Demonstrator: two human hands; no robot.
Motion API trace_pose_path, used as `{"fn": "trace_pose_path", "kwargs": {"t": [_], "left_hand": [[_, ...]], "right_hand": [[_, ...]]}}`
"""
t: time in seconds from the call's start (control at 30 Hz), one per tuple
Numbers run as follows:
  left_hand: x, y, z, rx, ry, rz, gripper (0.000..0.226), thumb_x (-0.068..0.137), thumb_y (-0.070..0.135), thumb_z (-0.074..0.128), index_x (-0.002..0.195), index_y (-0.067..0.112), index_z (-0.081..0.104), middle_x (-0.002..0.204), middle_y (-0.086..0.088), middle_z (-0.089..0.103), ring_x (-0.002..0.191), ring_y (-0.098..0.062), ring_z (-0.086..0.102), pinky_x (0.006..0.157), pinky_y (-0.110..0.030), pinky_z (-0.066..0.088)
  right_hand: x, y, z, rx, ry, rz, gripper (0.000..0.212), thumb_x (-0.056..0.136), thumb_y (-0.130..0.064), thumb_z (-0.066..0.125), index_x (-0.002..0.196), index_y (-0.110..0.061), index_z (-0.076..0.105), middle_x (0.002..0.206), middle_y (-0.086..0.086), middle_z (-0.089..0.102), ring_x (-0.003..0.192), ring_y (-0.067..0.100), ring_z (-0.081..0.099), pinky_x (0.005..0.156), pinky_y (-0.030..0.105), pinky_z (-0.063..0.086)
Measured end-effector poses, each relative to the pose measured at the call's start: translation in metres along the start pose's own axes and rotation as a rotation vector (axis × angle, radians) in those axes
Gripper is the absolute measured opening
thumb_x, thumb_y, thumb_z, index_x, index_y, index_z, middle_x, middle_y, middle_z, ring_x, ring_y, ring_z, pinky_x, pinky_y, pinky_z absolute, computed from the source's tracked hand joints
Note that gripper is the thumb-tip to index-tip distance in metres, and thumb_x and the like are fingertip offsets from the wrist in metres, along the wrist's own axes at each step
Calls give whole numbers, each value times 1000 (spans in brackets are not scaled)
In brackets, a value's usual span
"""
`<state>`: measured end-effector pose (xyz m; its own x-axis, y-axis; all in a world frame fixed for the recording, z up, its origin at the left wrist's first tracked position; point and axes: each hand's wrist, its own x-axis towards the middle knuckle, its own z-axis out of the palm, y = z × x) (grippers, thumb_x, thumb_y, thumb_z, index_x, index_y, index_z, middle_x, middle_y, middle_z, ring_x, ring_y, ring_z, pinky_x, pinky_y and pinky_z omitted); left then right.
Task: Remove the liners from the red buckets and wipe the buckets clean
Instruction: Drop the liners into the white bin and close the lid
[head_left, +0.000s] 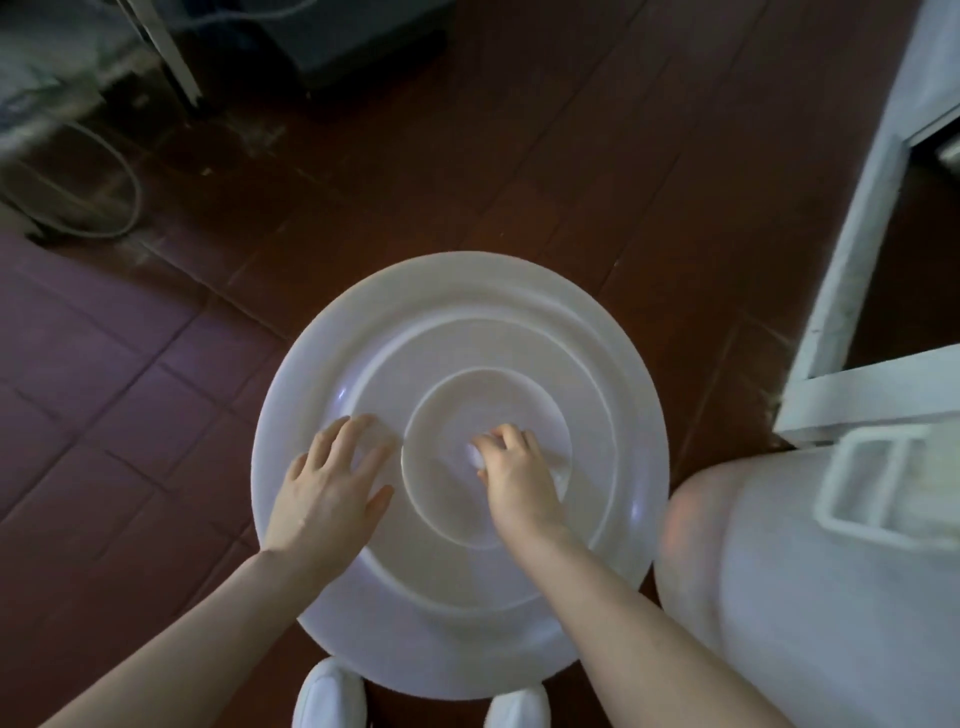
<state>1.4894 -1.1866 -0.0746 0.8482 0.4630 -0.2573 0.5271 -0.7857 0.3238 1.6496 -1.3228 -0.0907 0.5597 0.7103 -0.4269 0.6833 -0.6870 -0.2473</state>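
Head view: left hand (332, 483) open, flat on white round lid (457, 322); right hand (519, 467) curled at lid centre, grip unclear.

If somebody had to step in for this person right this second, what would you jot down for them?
Left hand: flat and open on the big round white lid, fingers spread.
Right hand: fingers curled at the lid's centre; whether it grips anything there, I cannot tell.
The lid faces up over the tiled floor, by the white shoes. A white container stands to the right.
No red bucket, liner or cloth is in view, so nothing shows as done; all wiping remains.
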Motion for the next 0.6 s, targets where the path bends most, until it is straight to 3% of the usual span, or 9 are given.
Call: {"fn": "trace_pose_path", "kwargs": {"t": [0.17,0.23,0.33,0.5,0.6], "left_hand": [[-28,28,-147,80,160,41,46,78,29,75,121,20,62,136,-9,49,125,-33,44,80,-51,52],[-37,46,-199,105,210,57,41,86,39,58,122,20,60,136,-9,48,125,-33,43,79,-51,52],[-46,78,-265,112,239,72,52,85,47,39,124,19,60,137,-10,47,127,-33,42,77,-51,52],[-52,152,-327,135,245,180,56,85,48,38,127,18,60,137,-10,47,126,-35,42,77,-52,53],[-52,210,-325,115,213,258,50,86,45,50,126,17,61,137,-10,47,125,-35,43,73,-51,55]], "right_hand": [[-57,-51,-138,117,91,-12,33,100,-19,42,129,-20,57,126,8,50,120,26,44,98,33,37],[-80,-65,-189,161,137,-24,35,98,-15,43,131,-19,56,126,8,50,120,26,43,99,32,36],[-115,-74,-254,222,224,-25,31,100,-16,43,127,-17,58,123,10,50,118,27,44,97,35,39],[-174,-41,-327,223,361,18,29,103,-20,42,125,-14,60,120,12,51,115,29,45,95,37,38],[-213,7,-345,229,401,80,27,101,-17,45,122,-13,62,118,13,52,113,31,46,94,38,39]]}}
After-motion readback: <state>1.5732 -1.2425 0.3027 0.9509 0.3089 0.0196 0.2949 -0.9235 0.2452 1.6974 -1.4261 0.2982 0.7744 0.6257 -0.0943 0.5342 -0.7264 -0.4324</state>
